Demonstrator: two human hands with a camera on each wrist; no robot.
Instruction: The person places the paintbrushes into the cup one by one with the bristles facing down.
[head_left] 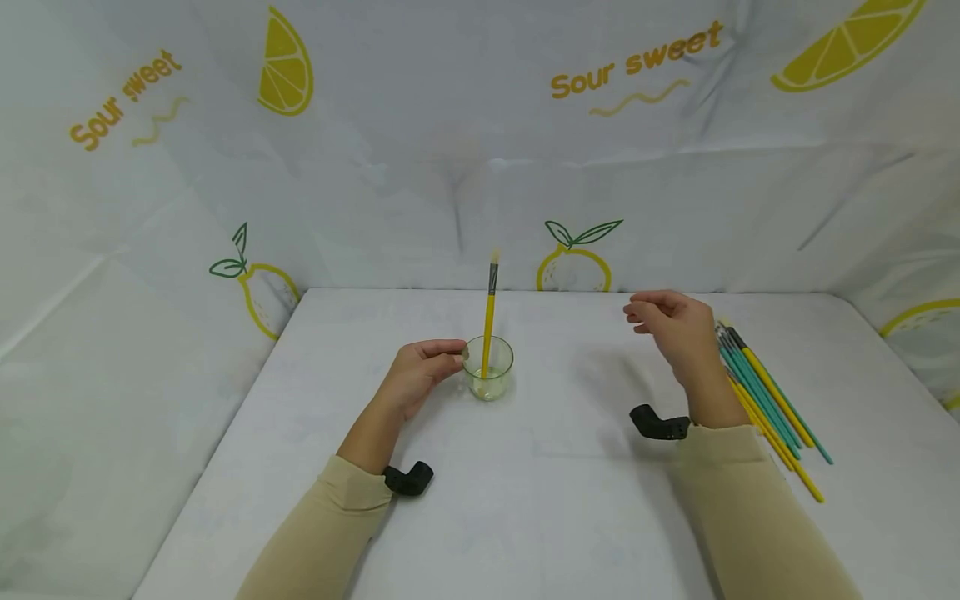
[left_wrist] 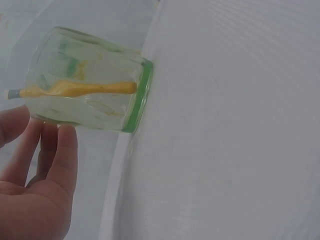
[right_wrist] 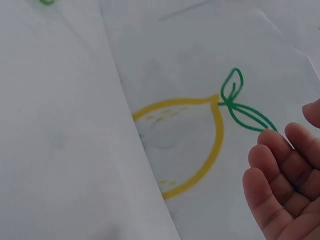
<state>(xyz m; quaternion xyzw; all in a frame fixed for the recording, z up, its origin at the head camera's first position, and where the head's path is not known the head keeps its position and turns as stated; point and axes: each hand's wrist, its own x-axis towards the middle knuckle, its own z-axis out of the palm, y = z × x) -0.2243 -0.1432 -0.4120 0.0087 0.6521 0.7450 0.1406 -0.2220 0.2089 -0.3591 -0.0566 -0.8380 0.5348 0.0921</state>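
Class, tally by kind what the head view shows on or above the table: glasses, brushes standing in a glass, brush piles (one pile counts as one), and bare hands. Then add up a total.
Glass: 1
Standing brush in the glass: 1
Brush pile: 1
Bare hands, left hand and right hand: 2
Total: 5

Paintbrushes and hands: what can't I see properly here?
Head view: the exact number of loose paintbrushes; they overlap, partly behind the right arm.
Left wrist view: the whole left hand; left and bottom edges crop it.
Right wrist view: the whole right hand; right and bottom edges crop it.
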